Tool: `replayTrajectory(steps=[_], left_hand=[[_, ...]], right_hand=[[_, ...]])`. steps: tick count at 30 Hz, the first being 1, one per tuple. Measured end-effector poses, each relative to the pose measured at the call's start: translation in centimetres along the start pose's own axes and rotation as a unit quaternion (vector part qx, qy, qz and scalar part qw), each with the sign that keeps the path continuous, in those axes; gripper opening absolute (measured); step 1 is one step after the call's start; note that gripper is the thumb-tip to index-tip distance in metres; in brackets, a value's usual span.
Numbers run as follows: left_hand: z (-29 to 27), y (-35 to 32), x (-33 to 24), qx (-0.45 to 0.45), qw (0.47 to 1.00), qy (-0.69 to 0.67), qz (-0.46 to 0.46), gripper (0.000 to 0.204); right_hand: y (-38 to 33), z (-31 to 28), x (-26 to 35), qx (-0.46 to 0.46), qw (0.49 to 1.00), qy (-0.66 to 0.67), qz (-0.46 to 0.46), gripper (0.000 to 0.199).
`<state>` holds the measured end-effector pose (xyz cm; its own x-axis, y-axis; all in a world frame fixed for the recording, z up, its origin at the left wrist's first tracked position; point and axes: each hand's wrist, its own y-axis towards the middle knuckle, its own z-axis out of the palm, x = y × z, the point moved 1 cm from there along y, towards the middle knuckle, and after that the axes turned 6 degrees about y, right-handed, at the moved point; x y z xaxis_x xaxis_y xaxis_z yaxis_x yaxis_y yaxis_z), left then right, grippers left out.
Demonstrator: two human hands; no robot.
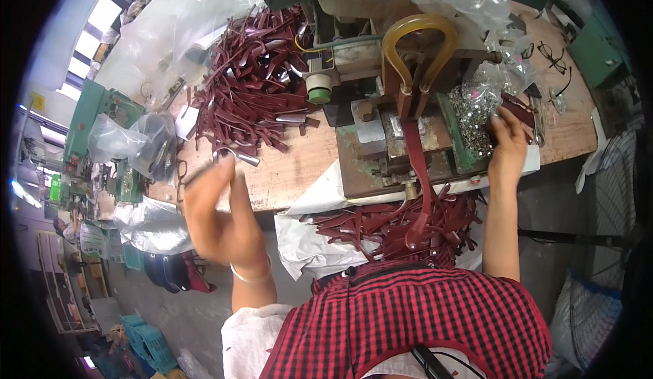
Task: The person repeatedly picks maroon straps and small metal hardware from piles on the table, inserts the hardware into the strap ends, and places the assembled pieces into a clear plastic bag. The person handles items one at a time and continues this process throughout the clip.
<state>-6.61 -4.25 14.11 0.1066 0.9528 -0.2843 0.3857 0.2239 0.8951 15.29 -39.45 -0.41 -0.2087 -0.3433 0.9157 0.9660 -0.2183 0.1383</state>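
A dark red strap (416, 158) lies with its upper end on the metal plate of the machine (350, 154), beneath a looped amber tube (389, 46), while its loose lower end hangs over the front edge onto a pile of similar straps (367, 233) at the person's lap. The left hand (221, 222) is blurred beside the big heap of straps (252, 87) on the wooden surface (272, 178); its thumb and forefinger look close together near a strap with a shiny end, but I cannot tell whether they grip anything. The right hand (509, 141) is bent over the edge of a bed of small metal bits (469, 121), its fingers curled and partly hidden, so whether a bit is pinched between them cannot be told. Neither hand seems to touch the strap on the machine, so its hanging weight might drag the upper end askew, or it could slip off the plate altogether. The heap is tangled, so pulling one strap out could bring others along or push some over the near edge. The bits are tiny and loose: a clumsy pinch might scatter them or take several at once. Fingers left beneath the machine's head could be crushed if it came down.
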Motion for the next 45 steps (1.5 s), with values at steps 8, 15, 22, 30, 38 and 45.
replayTrajectory(steps=[8,15,22,30,38,45], left_hand=[[12.7,-4.8,13.4,0.284,0.896,0.335,0.066,0.038],[10.2,-9.1,16.2,0.286,0.93,0.227,0.045,0.033],[9.4,-5.7,14.0,0.184,0.967,0.171,0.039,0.04],[10.0,-9.1,14.3,0.208,0.837,-0.299,-0.41,0.026],[7.3,-5.2,9.3,0.108,0.824,-0.243,-0.5,0.066],[6.6,-0.6,-4.2,0.075,0.967,-0.242,0.042,0.014]], right_hand=[[-1.2,5.7,0.9,0.063,0.985,-0.142,-0.07,0.018],[-3.8,-1.6,3.7,0.01,0.949,-0.293,-0.116,0.019],[-4.9,8.8,8.2,0.208,0.954,-0.188,-0.109,0.02],[-6.6,13.5,5.4,0.194,0.981,-0.026,-0.009,0.03],[-8.0,15.2,8.6,0.229,0.972,-0.009,0.054,0.043],[-4.5,7.6,7.7,0.188,0.831,-0.448,-0.271,0.031]])
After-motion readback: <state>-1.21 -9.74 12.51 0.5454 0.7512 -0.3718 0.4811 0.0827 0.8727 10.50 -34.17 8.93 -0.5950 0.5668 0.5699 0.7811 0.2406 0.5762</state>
